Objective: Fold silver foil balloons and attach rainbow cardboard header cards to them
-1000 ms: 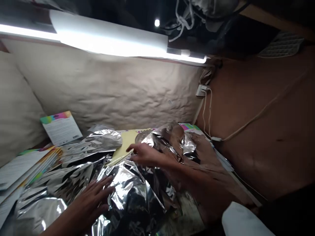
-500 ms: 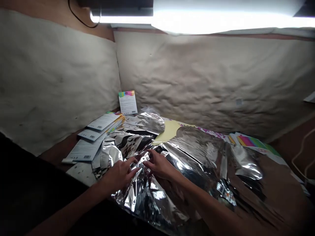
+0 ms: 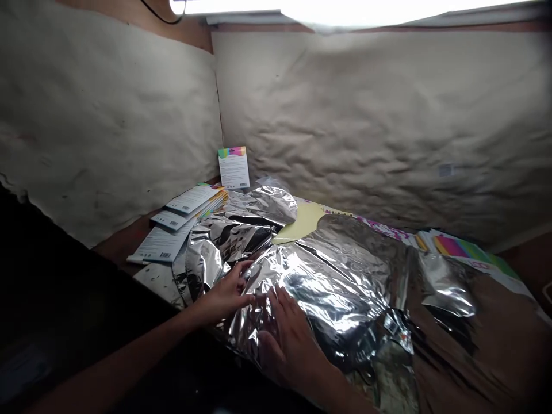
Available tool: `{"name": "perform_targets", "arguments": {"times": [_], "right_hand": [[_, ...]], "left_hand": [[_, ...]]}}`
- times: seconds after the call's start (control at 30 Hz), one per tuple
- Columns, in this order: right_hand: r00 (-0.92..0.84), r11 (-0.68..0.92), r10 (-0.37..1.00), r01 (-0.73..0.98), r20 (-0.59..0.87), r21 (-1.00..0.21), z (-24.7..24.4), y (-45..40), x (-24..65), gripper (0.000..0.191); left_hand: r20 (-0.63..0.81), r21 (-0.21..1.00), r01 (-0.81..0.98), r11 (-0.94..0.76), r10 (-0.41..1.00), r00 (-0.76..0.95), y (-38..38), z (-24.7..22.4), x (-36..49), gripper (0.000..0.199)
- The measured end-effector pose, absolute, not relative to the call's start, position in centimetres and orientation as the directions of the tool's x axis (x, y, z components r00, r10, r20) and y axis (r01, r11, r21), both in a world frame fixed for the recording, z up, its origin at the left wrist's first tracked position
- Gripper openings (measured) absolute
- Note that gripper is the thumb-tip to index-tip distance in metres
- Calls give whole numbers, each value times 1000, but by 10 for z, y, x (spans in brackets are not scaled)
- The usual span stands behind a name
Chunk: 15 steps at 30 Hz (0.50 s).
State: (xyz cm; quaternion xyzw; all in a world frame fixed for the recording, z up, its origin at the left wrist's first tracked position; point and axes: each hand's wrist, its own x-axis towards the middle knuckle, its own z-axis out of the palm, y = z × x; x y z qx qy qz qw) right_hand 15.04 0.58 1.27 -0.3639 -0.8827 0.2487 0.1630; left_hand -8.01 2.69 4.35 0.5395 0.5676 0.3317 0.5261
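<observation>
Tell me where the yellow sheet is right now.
In the head view, the yellow sheet lies just right of the middle, beyond the right hand, with silver foil on either side.

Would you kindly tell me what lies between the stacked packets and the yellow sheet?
In the head view, silver foil lies between the stacked packets and yellow sheet.

the left hand point(image 3: 224, 298) and right hand point(image 3: 296, 339) are bare, with slim fingers point(image 3: 282, 303) and narrow wrists point(image 3: 188, 321). the left forearm point(image 3: 118, 369) is bare too, long and slender, widening away from the wrist; only a short bare stretch of the right forearm point(image 3: 342, 394) shows. nails are too blurred to make out.
</observation>
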Motion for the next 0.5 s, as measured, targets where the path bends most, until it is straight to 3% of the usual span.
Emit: {"name": "perform_targets", "arguments": {"times": [0.07,0.13,0.27,0.5], "right_hand": [[-669,644,717,528,197,-554,14,-4,146,100],[-643,674,713,520,279,-524,20,-9,143,122],[-466,613,789,631,399,-475,44,2,146,109],[-279,433,901,607,332,-666,91,13,157,107]], "left_hand": [[-264,962,-31,271,955,134,31,49,-69,91],[-248,939,-218,266,963,109,37,64,-53,93],[-186,916,-345,205,979,88,47,103,-20,97],[-143,905,-392,167,986,91,52,115,5,87]]}}
